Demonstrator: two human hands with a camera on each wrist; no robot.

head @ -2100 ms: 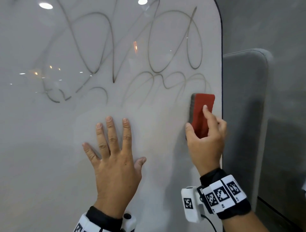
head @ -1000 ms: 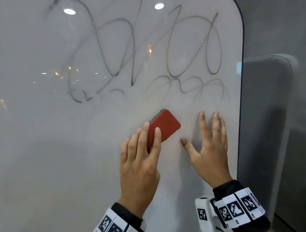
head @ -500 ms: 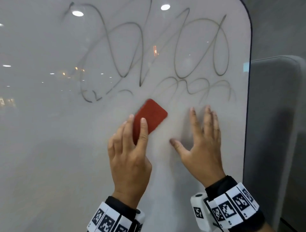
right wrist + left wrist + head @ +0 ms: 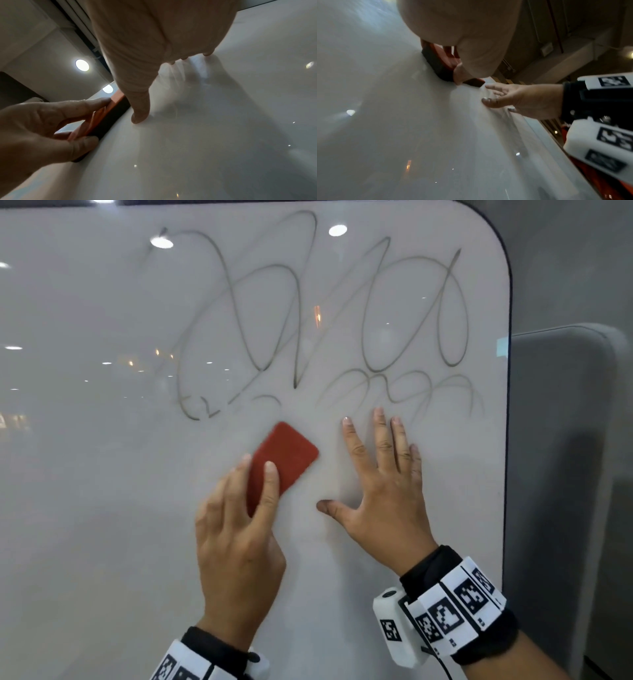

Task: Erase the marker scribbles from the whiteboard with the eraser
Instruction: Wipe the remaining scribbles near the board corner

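Left hand (image 4: 236,542) grips the lower end of the eraser (image 4: 282,460), index finger laid along its red back and thumb hooked at its long edge, as the right wrist view shows. Right hand (image 4: 383,494) is open, fingers spread and straight, fingertips and thumb tip bearing on the whiteboard (image 4: 102,508) just beside the eraser; it holds nothing. The eraser lies tilted, its dark felt face (image 4: 109,121) flat against the board, just below the scribbles (image 4: 308,337), none of which it yet covers. The lines above appear intact, faint and grey, spreading toward the board's right edge. Judged from its look, the eraser is light, with a stiff red back over soft felt; it should slide readily on the glossy surface, so a hold across the two long edges with a finger pressing on the back seems best suited to keep the felt flat. The board looks smooth and rigid
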